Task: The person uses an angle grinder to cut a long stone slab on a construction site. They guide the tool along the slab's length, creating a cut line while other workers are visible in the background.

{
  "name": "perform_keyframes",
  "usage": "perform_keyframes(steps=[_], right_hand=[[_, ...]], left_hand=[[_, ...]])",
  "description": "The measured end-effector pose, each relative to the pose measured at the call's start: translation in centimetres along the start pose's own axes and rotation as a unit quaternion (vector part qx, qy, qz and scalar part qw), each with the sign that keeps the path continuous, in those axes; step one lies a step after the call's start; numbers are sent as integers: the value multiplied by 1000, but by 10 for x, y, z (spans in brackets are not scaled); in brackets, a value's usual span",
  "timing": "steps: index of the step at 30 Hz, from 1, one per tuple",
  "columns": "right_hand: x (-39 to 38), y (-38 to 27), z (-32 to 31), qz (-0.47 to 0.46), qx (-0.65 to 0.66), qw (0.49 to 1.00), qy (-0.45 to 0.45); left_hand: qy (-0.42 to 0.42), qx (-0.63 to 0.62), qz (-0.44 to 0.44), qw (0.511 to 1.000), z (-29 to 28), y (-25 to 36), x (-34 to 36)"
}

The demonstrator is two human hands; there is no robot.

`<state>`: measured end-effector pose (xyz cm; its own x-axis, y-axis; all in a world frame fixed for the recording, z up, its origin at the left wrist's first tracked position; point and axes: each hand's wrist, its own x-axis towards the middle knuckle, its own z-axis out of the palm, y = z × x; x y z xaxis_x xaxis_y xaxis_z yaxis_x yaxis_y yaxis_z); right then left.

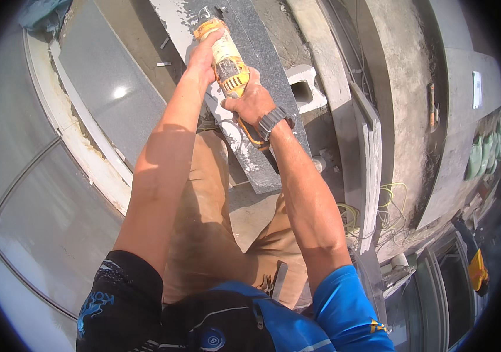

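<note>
A yellow and black power tool [225,57], shaped like an angle grinder, is held out in front of me over a long grey stone slab [256,44]. My left hand [202,57] is wrapped round its far end. Around the rear grip is my right hand [252,104], its wrist wearing a grey watch. White dust or paste streaks the slab's left side and near end. The tool's far tip is small and bright against the slab, so I cannot tell whether it touches the stone.
Right of the slab sits a hollow concrete block [315,101]. Thin slabs [368,164] lean on edge nearby, beside a yellow-green cord [400,205]. Another grey slab [109,76] lies to the left, near large glass panels [33,217]. Green bags [485,154] lie far right.
</note>
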<state>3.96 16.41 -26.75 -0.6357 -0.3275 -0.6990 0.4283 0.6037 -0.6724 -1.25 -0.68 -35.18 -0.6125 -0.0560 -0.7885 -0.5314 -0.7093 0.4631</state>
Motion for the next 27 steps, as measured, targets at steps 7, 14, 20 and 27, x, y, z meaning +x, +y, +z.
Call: perform_keyframes(steps=[7,14,20,27], right_hand=[[-153,-10,-17,-2,87,992,-86],[-357,104,-130,43,344,906,242],[-496,205,-200,129,261,885,364],[-604,386,-121,304,363,801,367]], left_hand=[[0,-98,-32,995,-25,-24,-139],[-17,-106,37,993,-13,-31,-273],[-33,-94,147,984,12,-5,-380],[-12,-82,234,969,11,7,-448]])
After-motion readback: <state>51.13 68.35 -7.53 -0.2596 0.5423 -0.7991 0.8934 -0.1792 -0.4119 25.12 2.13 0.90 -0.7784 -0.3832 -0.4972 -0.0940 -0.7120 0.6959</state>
